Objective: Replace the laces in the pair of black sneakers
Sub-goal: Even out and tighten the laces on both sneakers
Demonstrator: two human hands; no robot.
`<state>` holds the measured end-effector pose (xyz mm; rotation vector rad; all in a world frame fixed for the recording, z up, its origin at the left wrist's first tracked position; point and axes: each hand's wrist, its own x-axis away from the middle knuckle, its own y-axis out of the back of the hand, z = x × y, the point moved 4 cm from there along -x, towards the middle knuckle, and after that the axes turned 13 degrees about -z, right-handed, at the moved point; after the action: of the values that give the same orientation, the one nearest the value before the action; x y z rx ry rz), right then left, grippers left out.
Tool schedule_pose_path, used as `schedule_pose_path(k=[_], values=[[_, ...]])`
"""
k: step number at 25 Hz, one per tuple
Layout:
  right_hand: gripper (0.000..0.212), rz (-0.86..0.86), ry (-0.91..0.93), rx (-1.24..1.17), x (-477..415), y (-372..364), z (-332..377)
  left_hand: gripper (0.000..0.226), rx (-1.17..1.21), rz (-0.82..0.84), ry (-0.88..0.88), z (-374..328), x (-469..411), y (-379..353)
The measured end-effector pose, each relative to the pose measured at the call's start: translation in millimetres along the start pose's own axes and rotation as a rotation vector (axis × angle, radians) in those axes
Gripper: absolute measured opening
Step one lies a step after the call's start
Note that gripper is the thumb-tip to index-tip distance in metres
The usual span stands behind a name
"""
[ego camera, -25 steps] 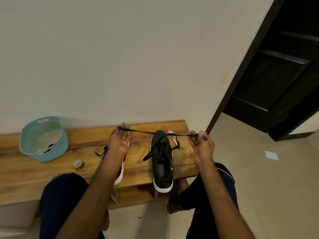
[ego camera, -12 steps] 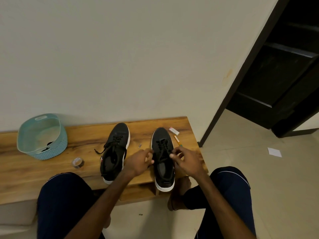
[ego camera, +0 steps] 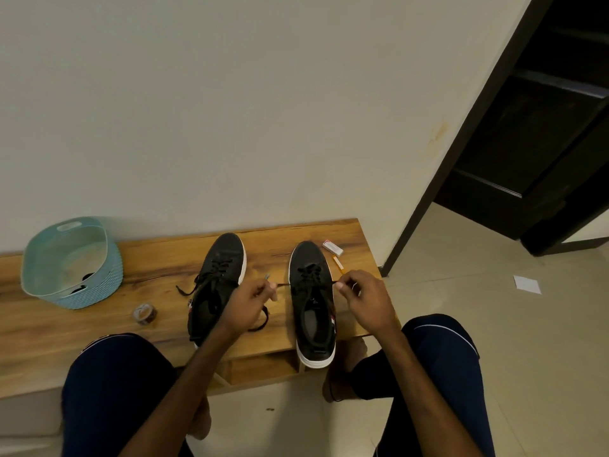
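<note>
Hands have pulled apart off the laced sneaker [ego camera: 309, 291] since half a second ago. Table [ego camera: 164, 258] against the wall carries a teal basket [ego camera: 108, 275] on the left and both black sneakers, toes to the wall. The other sneaker [ego camera: 220, 268] sits just beside and left of the first. Left hand [ego camera: 250, 301] and right hand [ego camera: 365, 298], fingers curled, each pinch an end of the lace [ego camera: 283, 284] either side of the laced sneaker. Tape roll [ego camera: 145, 314] between basket and sneakers.

left hand [ego camera: 251, 301], right hand [ego camera: 366, 300], one lace [ego camera: 282, 284]
</note>
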<state>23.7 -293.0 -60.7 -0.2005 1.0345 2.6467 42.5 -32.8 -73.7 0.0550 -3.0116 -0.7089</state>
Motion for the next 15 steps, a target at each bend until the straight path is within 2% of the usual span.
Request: schedule_pose_path(k=[2, 4, 5, 7, 9, 10, 12, 13, 15], values=[[0.009, -0.152, -0.076, -0.003, -9.2, 12.8, -3.7, 0.035, -0.016, -0.152, -0.026, 3.0, -10.6, 15.9], [0.010, -0.175, -0.143, 0.204, -15.1, 20.2, -15.5, 0.037, -0.136, -0.219, -0.031, 12.3, -16.8, 23.3], [0.011, -0.119, -0.170, 0.361, -15.9, 21.3, -22.4, 0.037, -0.240, -0.236, -0.034, 17.4, -17.4, 24.6], [0.013, 0.107, -0.244, 0.620, -10.9, 15.5, -34.9, 0.035, -0.510, -0.207, -0.089, 20.8, -15.1, 19.2], [0.021, 0.284, -0.242, 0.708, -2.4, 1.4, -37.4, 0.029, -0.756, -0.108, -0.145, 19.4, -8.3, 5.3], [0.029, 0.293, -0.191, 0.661, -0.7, -6.1, -31.6, 0.029, -0.823, -0.079, -0.171, 17.7, -4.6, -2.1], [0.035, 0.233, -0.072, 0.383, 0.0, -21.0, -9.9, 0.038, -0.826, -0.050, -0.227, 14.4, -0.1, -15.2], [0.032, 0.217, -0.019, 0.255, 0.4, -26.9, 1.0, 0.041, -0.780, -0.036, -0.272, 10.1, 1.7, -21.6], [0.021, 0.211, 0.053, 0.196, 2.1, -35.0, 12.1, 0.041, -0.668, -0.006, -0.340, -0.8, 4.1, -33.4]])
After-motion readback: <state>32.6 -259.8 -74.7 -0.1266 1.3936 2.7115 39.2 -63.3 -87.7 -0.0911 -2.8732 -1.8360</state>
